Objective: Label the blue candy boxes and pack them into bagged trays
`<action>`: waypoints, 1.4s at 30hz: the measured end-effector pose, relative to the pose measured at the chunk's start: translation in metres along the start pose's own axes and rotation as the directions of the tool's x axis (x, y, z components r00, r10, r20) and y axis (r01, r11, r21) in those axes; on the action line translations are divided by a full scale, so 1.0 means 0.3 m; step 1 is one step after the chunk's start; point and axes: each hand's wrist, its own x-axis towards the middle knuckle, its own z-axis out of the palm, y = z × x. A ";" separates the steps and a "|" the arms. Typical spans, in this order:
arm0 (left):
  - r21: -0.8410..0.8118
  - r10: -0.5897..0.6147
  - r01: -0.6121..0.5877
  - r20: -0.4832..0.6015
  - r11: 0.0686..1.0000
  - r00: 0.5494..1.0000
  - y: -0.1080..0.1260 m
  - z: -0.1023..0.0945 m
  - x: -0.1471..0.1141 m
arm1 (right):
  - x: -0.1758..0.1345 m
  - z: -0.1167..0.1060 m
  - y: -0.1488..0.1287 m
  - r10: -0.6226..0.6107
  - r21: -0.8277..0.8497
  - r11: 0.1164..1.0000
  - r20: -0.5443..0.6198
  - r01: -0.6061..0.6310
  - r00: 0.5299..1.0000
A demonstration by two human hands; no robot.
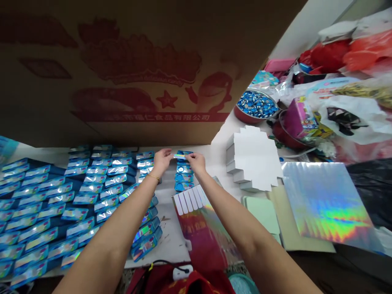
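A small shiny rainbow sticker strip (pixel 179 156) is stretched between my two hands. My left hand (pixel 162 161) pinches its left end, and my right hand (pixel 197 162) pinches the right end. Right under the strip runs a short column of small blue boxes (pixel 184 178), each with a round spot on its face. The far box is partly covered by the strip and my fingers. Below my right forearm lies a reflective sticker sheet (pixel 205 232), its far end showing several bare white strip-shaped places (pixel 190 200).
Rows of blue boxes (pixel 88 188) fill the left side. A large cardboard carton (pixel 137 81) walls off the back. To the right are stacked white die-cut cards (pixel 255 157), green cards (pixel 260 214), a holographic sheet (pixel 327 204) and a bowl of blue caps (pixel 257 105).
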 end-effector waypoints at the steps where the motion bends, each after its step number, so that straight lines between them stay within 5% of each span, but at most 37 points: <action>1: 0.042 0.016 -0.015 -0.011 0.999 1.000 -0.014 0.004 0.030 | 0.018 0.009 -0.002 -0.019 -0.081 0.997 -0.017 0.018 1.000; 7: 0.135 0.061 -0.054 -0.044 0.989 0.997 -0.069 0.035 0.111 | 0.070 0.014 -0.018 -0.059 -0.344 0.938 -0.044 0.041 0.997; 13: 0.131 -0.016 0.018 -0.016 0.991 1.000 -0.111 0.072 0.112 | 0.078 0.020 -0.022 -0.039 -0.512 0.859 -0.026 0.020 0.999; 20: 0.297 -0.020 0.038 -0.064 0.954 0.998 -0.121 0.081 0.104 | 0.041 0.016 -0.002 -0.313 -0.699 0.672 0.031 0.244 0.949; 24: 0.384 0.052 -0.033 -0.039 0.923 0.998 -0.039 0.048 -0.005 | -0.004 -0.089 0.037 -0.459 -0.691 0.609 0.095 0.391 0.883; 27: 0.544 0.210 -0.325 0.263 0.773 0.942 0.026 0.042 -0.174 | -0.077 -0.214 0.087 -0.543 -0.605 0.629 0.107 0.488 0.833; 30: 0.676 0.116 -0.493 0.522 0.548 0.845 0.048 0.070 -0.341 | -0.164 -0.308 0.153 -0.552 -0.479 0.595 0.339 0.645 0.761; 33: 0.750 0.051 -0.486 0.522 0.449 0.851 0.025 0.116 -0.427 | -0.221 -0.330 0.225 -0.468 -0.457 0.568 0.505 0.685 0.725; 37: 0.725 0.103 -0.436 0.455 0.534 0.884 -0.016 0.152 -0.423 | -0.227 -0.317 0.303 -0.447 -0.468 0.633 0.429 0.616 0.785; 42: 0.618 0.178 -0.446 0.447 0.648 0.877 -0.036 0.145 -0.405 | -0.182 -0.339 0.330 -0.486 -0.379 0.677 0.414 0.631 0.770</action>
